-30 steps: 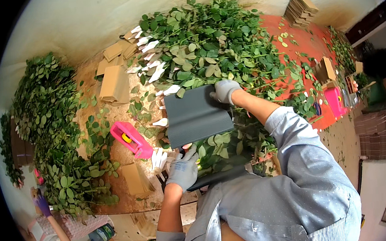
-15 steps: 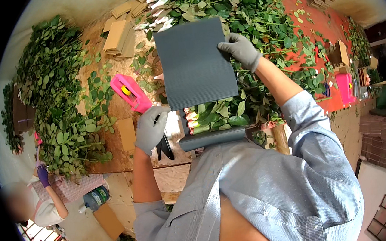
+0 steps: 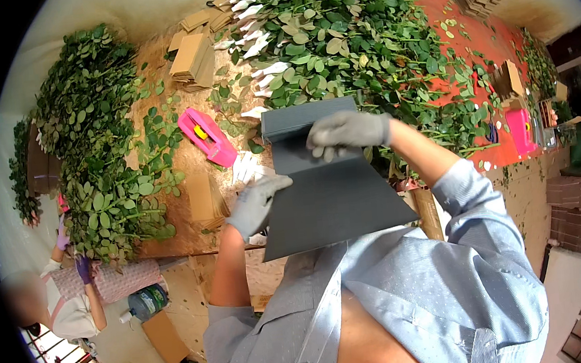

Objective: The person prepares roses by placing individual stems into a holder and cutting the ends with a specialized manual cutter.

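Note:
A dark grey corrugated sheet lies in front of me, its near part raised and slanting toward my body. Its far part is a ridged, bent flap. At the sheet's left edge, my left hand, in a grey glove, is closed with thumb and fingers on that edge. Over the middle of the sheet is my right hand, also gloved, with bent, slightly blurred fingers; whether they grip anything is unclear. The sheet hides the rose heads. A pink tape dispenser with a yellow core lies beyond my left hand.
Leafy rose stems with white-wrapped heads fill the back of the table. More foliage is piled at left. Cardboard pieces lie behind the dispenser, others near my left hand. A person works at far left.
The sheet's upright far flap has come down and its near part is raised, covering the rose heads. My right hand has moved from the right edge to over the middle.

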Demonstrator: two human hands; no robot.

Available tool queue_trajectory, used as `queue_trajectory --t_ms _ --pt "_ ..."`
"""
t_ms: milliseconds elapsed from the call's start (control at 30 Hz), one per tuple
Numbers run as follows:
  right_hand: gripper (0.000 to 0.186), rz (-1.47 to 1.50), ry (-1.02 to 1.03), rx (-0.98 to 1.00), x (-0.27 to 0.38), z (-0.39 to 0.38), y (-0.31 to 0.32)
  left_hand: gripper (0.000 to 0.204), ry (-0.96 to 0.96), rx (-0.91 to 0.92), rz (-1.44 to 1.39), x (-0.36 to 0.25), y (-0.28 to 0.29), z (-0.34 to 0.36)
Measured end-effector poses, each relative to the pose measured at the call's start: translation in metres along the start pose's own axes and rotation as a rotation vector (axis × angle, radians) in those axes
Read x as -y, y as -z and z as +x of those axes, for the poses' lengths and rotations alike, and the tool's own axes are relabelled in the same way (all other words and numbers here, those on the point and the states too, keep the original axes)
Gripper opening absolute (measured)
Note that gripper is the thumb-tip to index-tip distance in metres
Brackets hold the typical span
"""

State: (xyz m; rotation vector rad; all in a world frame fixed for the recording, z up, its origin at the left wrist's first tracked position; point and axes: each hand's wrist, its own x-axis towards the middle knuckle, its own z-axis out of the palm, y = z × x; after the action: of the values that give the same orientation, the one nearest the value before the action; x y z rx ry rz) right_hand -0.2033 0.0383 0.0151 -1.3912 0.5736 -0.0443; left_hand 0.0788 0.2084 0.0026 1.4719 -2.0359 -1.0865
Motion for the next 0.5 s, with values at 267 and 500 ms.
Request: queue_trajectory --t_ms 267,500 --pt "0.051 -1.079 -0.133 0.065 -0.026 0.053 -0.069 0.041 0.123 0.142 -0.06 -0.001 0.013 -0.015" --pt "0.04 -1.186 -0.074 0.01 -0.048 0.053 -0.074 0.038 0.185 0.13 -0.148 -0.035 0.026 0.012"
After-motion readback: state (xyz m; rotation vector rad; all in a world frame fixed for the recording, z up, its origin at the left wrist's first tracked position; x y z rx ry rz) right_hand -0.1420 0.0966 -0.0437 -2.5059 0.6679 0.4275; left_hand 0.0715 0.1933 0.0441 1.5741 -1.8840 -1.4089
